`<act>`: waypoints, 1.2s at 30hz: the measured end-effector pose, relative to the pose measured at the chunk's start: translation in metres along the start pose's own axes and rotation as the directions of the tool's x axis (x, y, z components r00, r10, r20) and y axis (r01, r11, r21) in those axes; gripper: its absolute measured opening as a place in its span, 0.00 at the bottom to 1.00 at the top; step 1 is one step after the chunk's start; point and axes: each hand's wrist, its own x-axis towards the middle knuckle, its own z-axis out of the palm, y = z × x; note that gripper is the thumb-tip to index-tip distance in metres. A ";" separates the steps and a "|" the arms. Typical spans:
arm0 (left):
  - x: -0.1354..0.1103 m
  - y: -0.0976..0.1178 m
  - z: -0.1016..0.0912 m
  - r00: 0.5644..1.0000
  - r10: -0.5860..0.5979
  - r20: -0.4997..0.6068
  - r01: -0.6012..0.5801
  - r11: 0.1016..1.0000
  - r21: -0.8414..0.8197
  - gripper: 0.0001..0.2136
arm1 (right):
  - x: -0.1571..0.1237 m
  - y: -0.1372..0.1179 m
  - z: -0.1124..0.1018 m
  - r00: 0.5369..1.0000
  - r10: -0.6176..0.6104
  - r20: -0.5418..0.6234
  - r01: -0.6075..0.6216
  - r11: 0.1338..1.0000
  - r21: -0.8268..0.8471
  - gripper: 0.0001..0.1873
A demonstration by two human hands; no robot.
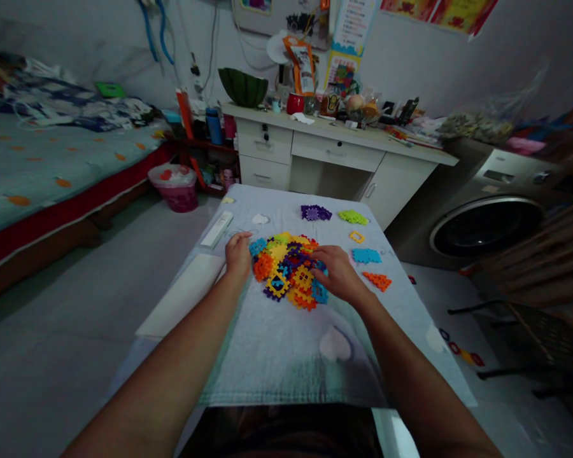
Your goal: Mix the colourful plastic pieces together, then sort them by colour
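Observation:
A heap of interlocking plastic building pieces (pixel 291 270) in yellow, orange, blue and purple lies mid-table. At its left edge is my left hand (pixel 239 253), with fingers curled in; whatever they hold, if anything, is hidden. A blue piece (pixel 257 247) lies just beside that hand. My right hand (pixel 337 270) reaches over the heap's right side, its fingers apart and touching the pieces. Sorted by colour on the right are purple pieces (pixel 315 212), green pieces (pixel 353 217), a yellow square frame (pixel 356 236), blue pieces (pixel 367 256) and orange triangles (pixel 377 280).
The cloth-covered table (pixel 267 369) carries a long white box (pixel 217 229) and a white sheet (pixel 184 299) on its left. Beyond it stands a cluttered desk (pixel 267 143). A bed (pixel 67 165) and a pink bin (pixel 176 191) are left, a washing machine (pixel 468 191) right.

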 end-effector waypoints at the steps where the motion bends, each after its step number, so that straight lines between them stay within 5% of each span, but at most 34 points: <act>1: 0.000 -0.001 0.000 1.000 0.000 0.002 0.000 1.000 -0.008 0.11 | 0.013 -0.018 0.004 0.998 -0.057 0.026 0.056 0.998 0.024 0.15; 7: 0.002 -0.002 -0.005 0.999 0.001 0.033 0.000 1.000 -0.029 0.12 | 0.062 -0.078 0.038 0.971 -0.151 0.187 0.150 0.988 0.020 0.19; 12: 0.002 -0.001 -0.008 0.998 -0.007 0.070 0.009 0.999 -0.038 0.12 | 0.070 -0.081 0.056 0.964 -0.133 0.232 0.150 0.987 -0.058 0.21; 23: -0.007 0.003 -0.013 0.994 0.018 0.107 -0.010 0.997 -0.077 0.11 | 0.073 -0.078 0.058 0.978 -0.082 0.193 0.092 0.995 -0.042 0.24; 30: -0.011 0.000 -0.014 0.989 0.060 0.137 -0.056 0.998 -0.033 0.10 | 0.054 -0.037 0.024 0.994 0.019 -0.110 0.006 0.976 0.216 0.23; 36: -0.016 0.000 -0.013 0.978 0.123 0.171 -0.129 0.991 0.020 0.11 | -0.015 0.048 -0.004 0.902 0.341 -0.265 -0.274 0.927 0.257 0.25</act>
